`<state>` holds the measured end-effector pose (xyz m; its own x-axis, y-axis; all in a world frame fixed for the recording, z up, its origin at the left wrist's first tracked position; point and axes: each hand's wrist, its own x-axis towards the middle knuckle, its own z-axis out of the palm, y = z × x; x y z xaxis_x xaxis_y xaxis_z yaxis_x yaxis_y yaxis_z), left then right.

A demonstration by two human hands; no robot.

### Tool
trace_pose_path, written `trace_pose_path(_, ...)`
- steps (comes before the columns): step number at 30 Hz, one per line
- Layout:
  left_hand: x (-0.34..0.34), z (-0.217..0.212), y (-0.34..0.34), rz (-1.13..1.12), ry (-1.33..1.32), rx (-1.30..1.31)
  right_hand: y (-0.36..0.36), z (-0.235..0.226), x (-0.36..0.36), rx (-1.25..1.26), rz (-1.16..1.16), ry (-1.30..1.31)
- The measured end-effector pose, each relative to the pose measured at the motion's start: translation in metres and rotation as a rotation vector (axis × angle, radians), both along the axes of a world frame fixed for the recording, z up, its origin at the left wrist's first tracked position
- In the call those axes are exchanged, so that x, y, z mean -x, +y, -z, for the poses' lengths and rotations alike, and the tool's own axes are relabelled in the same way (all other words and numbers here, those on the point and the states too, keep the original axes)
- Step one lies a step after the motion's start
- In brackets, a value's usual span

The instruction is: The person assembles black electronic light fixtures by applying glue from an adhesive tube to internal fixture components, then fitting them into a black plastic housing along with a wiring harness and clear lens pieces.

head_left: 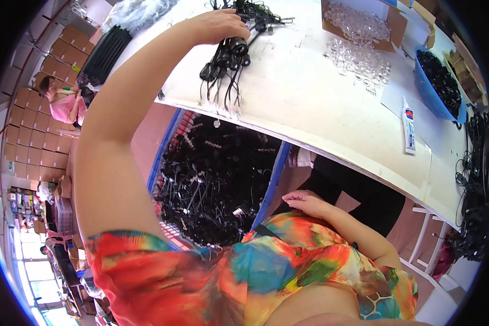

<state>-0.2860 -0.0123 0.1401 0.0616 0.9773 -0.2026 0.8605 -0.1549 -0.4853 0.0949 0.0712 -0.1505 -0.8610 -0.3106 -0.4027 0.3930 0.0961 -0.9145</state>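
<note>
The left hand [217,24] has its grip closed around a bundle of black cords [228,60] on the table [299,98], light and floppy, best held by the stiff sockets while loose ends dangle below; the right hand [304,202] rests empty.

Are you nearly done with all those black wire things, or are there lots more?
Lots more. Done so far: only a small tangle of black cords lies on the white table. In hand: the left hand grips a bunch of black plugs at the table edge; the right hand rests on the lap. Left: the blue bin below is full.
</note>
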Motion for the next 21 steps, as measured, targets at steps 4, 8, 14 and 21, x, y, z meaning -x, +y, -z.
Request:
trace_pose_path(4, 0.021, 0.038, 0.027, -0.011, -0.005, 0.034, 0.018, -0.037, -0.015, 0.014, 0.003, 0.006)
trace_pose_path(8, 0.027, 0.054, 0.038, -0.06, 0.132, 0.254, 0.033, -0.078, -0.012, -0.062, -0.003, 0.052)
trace_pose_path(14, 0.038, 0.05, 0.011, 0.267, 0.051, 0.027, 0.043, -0.13, 0.019, -0.117, -0.115, 0.347)
trace_pose_path(21, 0.008, 0.038, 0.005, 0.059, 0.207, 0.204, 0.023, -0.184, 0.129, -0.327, 0.017, 0.638)
